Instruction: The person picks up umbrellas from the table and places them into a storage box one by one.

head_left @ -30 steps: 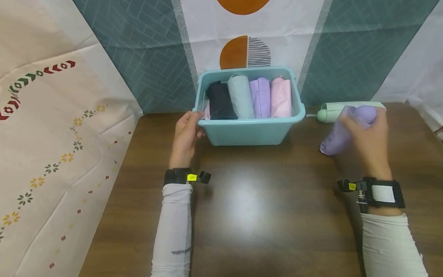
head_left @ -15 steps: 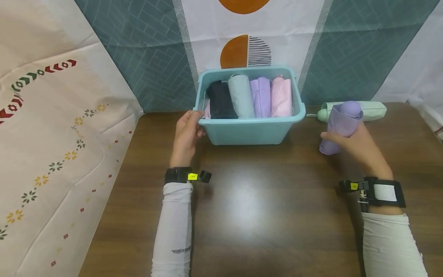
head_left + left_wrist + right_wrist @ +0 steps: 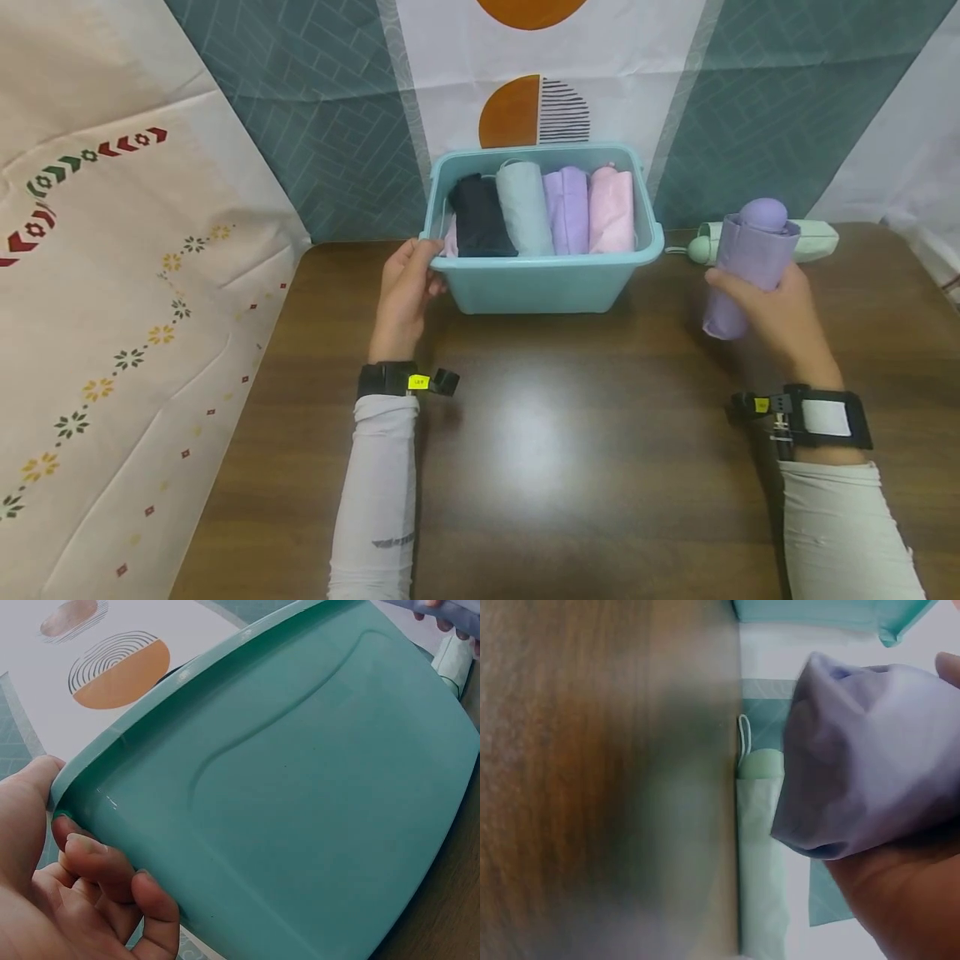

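Note:
My right hand (image 3: 783,312) grips a folded purple umbrella (image 3: 753,254) round its side. The umbrella stands nearly upright, with its rounded handle end up. Its lower end fills much of the right wrist view, and most of the right fingers are hidden there. My left hand (image 3: 405,287) pinches the left front corner of a light blue plastic bin (image 3: 536,287), thumb on the rim and fingers beneath it. Inside the bin, folded umbrellas stand in a row: a black one (image 3: 482,217), a grey-blue one (image 3: 524,208), a purple one (image 3: 567,212) and a pink one (image 3: 611,212).
A pale green folded umbrella (image 3: 813,240) lies along the table's back edge, partly behind the held one. A bit of pink cloth (image 3: 450,240) shows at the bin's left end. Behind the brown wooden table (image 3: 562,442) hangs a patterned cloth (image 3: 337,125).
The purple umbrella has turned from tilted to nearly upright. My right hand has moved from round its handle end down to its side. The left hand stays on the bin's rim.

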Demonstrator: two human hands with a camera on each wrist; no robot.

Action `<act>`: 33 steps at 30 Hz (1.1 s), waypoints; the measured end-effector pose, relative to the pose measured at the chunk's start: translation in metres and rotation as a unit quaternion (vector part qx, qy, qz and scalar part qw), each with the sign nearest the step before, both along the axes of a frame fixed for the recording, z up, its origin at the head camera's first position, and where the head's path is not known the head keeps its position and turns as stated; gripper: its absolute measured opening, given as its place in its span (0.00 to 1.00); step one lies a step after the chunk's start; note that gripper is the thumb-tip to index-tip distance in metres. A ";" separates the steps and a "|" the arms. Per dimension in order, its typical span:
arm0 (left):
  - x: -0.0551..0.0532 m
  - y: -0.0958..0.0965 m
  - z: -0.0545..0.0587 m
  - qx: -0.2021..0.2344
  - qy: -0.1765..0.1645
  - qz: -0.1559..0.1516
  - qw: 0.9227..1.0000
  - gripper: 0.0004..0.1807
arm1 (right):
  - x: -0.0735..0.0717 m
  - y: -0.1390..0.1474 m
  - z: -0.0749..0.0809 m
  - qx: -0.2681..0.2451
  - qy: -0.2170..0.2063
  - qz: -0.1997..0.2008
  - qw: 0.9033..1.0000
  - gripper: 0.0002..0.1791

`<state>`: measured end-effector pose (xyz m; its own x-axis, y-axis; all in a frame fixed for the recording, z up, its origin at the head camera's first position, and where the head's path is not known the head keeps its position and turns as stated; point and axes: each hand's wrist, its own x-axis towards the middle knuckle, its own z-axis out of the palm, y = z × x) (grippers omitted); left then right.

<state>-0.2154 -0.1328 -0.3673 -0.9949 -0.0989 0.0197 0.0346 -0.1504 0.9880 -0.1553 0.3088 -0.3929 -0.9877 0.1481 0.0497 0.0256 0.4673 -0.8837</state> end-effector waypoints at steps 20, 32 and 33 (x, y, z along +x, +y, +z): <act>-0.001 0.001 0.000 0.010 0.017 -0.004 1.000 0.12 | 0.004 -0.008 0.015 -0.258 0.064 -0.061 0.962 0.26; -0.002 0.001 0.000 0.011 0.009 -0.001 1.000 0.12 | 0.005 -0.029 0.029 -0.250 0.060 -0.052 0.965 0.26; -0.002 0.001 0.000 0.011 0.007 -0.002 1.000 0.12 | 0.005 -0.031 0.029 -0.252 0.059 -0.049 0.965 0.27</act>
<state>-0.2176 -0.1313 -0.3673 -0.9948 -0.0964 0.0323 0.0486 -0.1718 0.9839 -0.1508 0.2773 -0.3636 -0.9595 0.2753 0.0593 -0.0678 -0.0215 -0.9975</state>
